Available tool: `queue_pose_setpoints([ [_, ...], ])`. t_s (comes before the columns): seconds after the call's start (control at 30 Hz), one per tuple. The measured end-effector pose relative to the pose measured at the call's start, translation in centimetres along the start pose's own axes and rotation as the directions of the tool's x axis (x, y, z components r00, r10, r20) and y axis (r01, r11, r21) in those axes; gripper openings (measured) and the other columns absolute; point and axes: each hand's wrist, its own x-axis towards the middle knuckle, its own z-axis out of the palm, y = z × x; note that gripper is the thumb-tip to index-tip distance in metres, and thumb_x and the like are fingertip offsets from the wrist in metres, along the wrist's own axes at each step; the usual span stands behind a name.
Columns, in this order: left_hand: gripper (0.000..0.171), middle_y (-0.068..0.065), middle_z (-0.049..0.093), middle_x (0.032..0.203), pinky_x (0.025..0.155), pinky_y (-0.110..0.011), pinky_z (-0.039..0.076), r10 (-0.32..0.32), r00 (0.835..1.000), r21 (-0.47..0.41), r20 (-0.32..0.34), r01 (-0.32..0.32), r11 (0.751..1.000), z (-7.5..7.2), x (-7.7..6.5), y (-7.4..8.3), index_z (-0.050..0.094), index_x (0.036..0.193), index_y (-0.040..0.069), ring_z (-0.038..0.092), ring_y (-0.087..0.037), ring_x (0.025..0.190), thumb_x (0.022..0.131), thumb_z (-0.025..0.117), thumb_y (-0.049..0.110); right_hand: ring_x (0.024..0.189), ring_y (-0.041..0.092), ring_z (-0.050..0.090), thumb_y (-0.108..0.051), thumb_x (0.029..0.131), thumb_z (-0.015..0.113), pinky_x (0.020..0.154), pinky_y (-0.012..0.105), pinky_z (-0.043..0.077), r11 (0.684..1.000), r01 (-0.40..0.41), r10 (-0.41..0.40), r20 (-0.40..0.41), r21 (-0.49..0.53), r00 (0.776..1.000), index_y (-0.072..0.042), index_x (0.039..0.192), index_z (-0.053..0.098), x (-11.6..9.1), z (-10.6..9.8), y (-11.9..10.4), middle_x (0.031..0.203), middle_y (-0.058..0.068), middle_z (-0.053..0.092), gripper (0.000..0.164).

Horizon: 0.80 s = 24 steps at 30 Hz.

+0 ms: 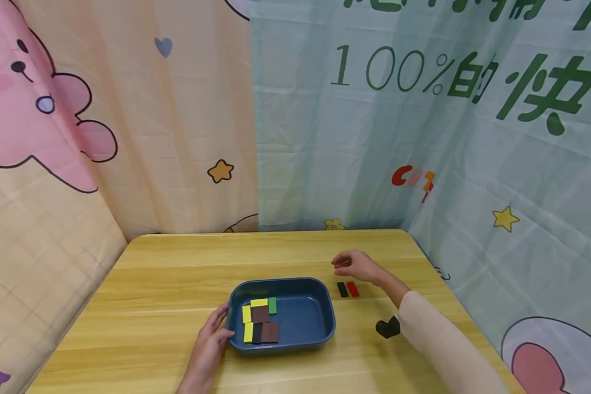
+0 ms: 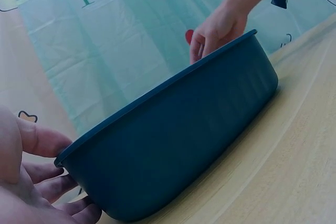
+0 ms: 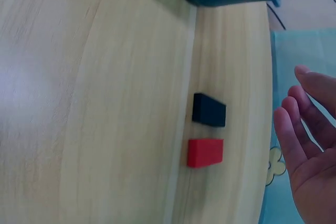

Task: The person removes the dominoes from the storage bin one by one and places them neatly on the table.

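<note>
On the table stands a dark blue rectangular bin (image 1: 305,317), with several flat blocks in its left half. Among them are yellow blocks (image 1: 248,332), brown blocks (image 1: 270,332), a green block (image 1: 272,305) and a black one. My left hand (image 1: 209,336) grips the bin's left end, thumb at the rim and fingers against the outer wall (image 2: 157,145). To the right of the bin, a black block (image 3: 209,110) and a red block (image 3: 205,152) lie side by side on the wood. Just beyond them my right hand (image 1: 357,265) hovers with loosely bent fingers, holding nothing.
The wooden table (image 1: 177,273) reaches back to printed curtains (image 1: 325,164) along its far side. A black strap piece (image 1: 388,327) hangs by the right sleeve (image 1: 438,334).
</note>
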Motion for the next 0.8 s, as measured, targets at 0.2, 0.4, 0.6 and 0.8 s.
queue_pose_setpoints([
  [0.2,0.066,-0.025,0.021,0.166,0.09,-0.014,0.045,-0.012,1.0,0.004,-0.007,0.012,1.0,0.2,0.0,0.1,0.024,0.162,0.001,0.032,-0.039,0.145,0.098,0.04,-0.007,0.096,0.021,0.068,-0.013,0.094,0.076,0.083,0.036,0.058,0.999,0.042,-0.043,0.064,0.012,0.997,0.004,0.119,0.071,0.4,0.3,-1.4,0.105,0.006,0.072,0.03],
  [0.4,0.067,-0.023,0.02,0.166,0.095,-0.016,0.043,-0.031,0.999,0.021,-0.011,0.031,0.999,0.1,-0.1,0.2,0.025,0.162,0.002,0.029,-0.038,0.148,0.097,0.041,-0.006,0.095,0.021,0.069,-0.011,0.094,0.075,0.083,0.035,0.058,0.995,0.091,-0.094,0.111,0.027,0.989,-0.001,0.116,0.073,0.5,0.8,-2.7,0.101,0.003,0.071,0.024],
  [0.6,0.066,-0.025,0.019,0.166,0.092,-0.015,0.043,-0.017,1.0,0.021,-0.002,0.017,1.0,0.1,0.0,0.2,0.024,0.162,0.001,0.031,-0.038,0.147,0.098,0.04,-0.006,0.096,0.021,0.07,-0.005,0.094,0.074,0.084,0.036,0.058,0.995,0.097,-0.098,0.133,0.017,0.986,0.0,0.115,0.073,0.7,1.1,-4.2,0.103,0.007,0.072,0.022],
  [0.8,0.065,-0.024,0.021,0.166,0.088,-0.012,0.043,-0.004,1.0,0.01,-0.007,0.004,1.0,0.2,0.0,0.1,0.024,0.161,0.0,0.032,-0.034,0.143,0.098,0.039,-0.007,0.094,0.017,0.07,-0.008,0.094,0.075,0.082,0.032,0.058,0.991,0.135,-0.133,0.235,0.007,0.963,-0.002,0.115,0.074,1.5,1.8,-5.5,0.102,0.003,0.073,0.022],
])
